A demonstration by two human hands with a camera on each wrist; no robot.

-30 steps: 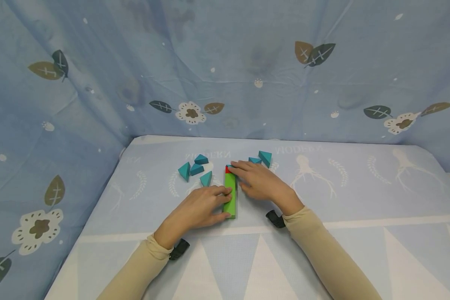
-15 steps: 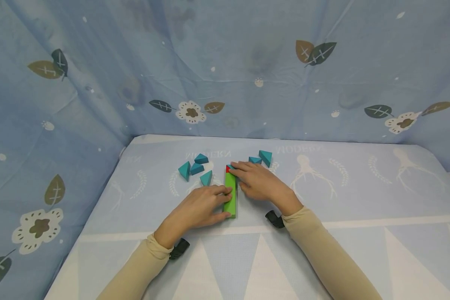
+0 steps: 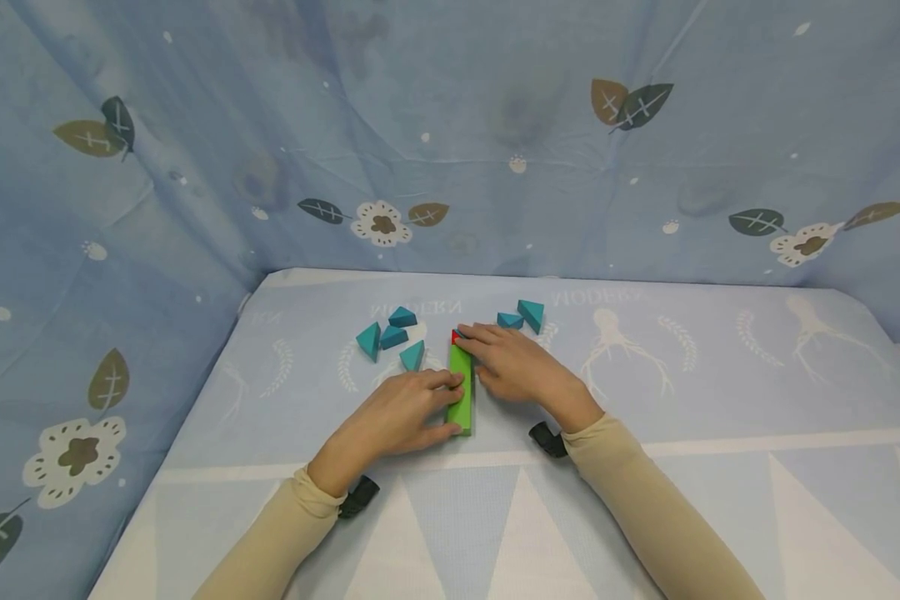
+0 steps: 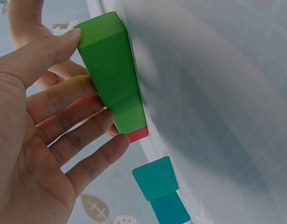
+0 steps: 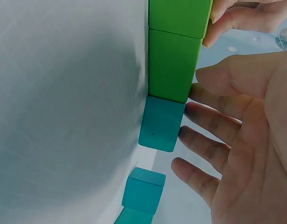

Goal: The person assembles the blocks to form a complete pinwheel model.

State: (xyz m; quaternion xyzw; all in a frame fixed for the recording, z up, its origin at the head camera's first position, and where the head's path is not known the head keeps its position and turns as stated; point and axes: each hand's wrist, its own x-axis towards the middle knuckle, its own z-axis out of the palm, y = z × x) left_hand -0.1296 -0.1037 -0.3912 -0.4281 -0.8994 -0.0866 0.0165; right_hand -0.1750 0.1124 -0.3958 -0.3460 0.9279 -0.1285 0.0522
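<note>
A row of green blocks (image 3: 460,367) lies on the table, with a red block (image 3: 455,337) at its far end. Beside the red one, a teal block (image 5: 162,123) touches the green end in the right wrist view. My left hand (image 3: 401,412) rests its fingertips on the top and side of the green row, fingers nearly straight. With relaxed fingers, my right hand (image 3: 517,362) touches the far end, its fingertips at the teal and red blocks and partly covering them. In the left wrist view, the thumb touches the near end of the green row (image 4: 108,60).
Several teal triangular blocks (image 3: 412,357) lie to the left beyond my left hand. Two more teal blocks (image 3: 531,314) are beyond my right hand. A blue patterned cloth (image 3: 450,150) hangs behind the table, and black wrist devices (image 3: 359,497) sit under both sleeves.
My right hand has shifted very slightly to the left at the far end, and the red block's visible part has changed a little. My left hand stays in place.
</note>
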